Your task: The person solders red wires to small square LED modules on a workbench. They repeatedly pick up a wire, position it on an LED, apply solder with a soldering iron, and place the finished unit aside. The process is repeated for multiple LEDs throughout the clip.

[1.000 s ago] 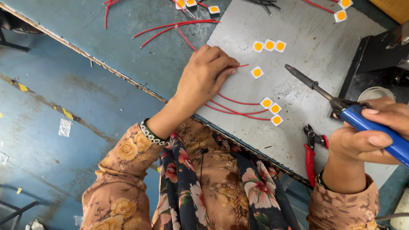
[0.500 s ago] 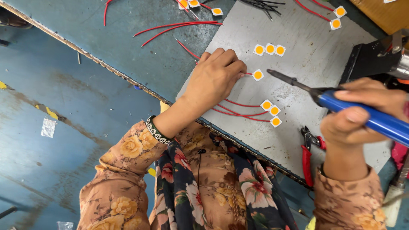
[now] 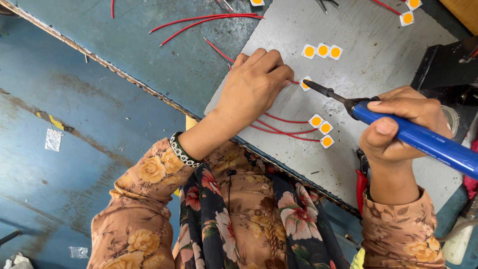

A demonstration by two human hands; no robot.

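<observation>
Left hand point(image 3: 253, 84): fingers curled together, tips pressed down on a red wire point(image 3: 294, 82) on the grey work plate point(image 3: 378, 65); exactly how the wire is pinched is hidden under the knuckles.
Right hand point(image 3: 401, 124): closed firmly round the blue handle of a soldering iron point(image 3: 398, 127), thumb lying along the top.
Iron tip: points towards the left fingertips and meets a small square LED chip point(image 3: 305, 83) with a yellow centre, just beyond them.
Hidden or cut off: the iron's handle runs off the right edge; the chip is partly covered by the tip.
Between the hands: three more LED chips point(image 3: 321, 128) in a slanted row, with red wires point(image 3: 284, 127) running back under the left wrist.
Beyond the left hand: a row of three chips point(image 3: 322, 51); loose red wires point(image 3: 204, 21) on the blue bench point(image 3: 149, 55).
Under the right wrist: red-handled pliers point(image 3: 361, 182), mostly covered.
Beyond the right hand: a black stand point(image 3: 443, 65), partly cut off.
</observation>
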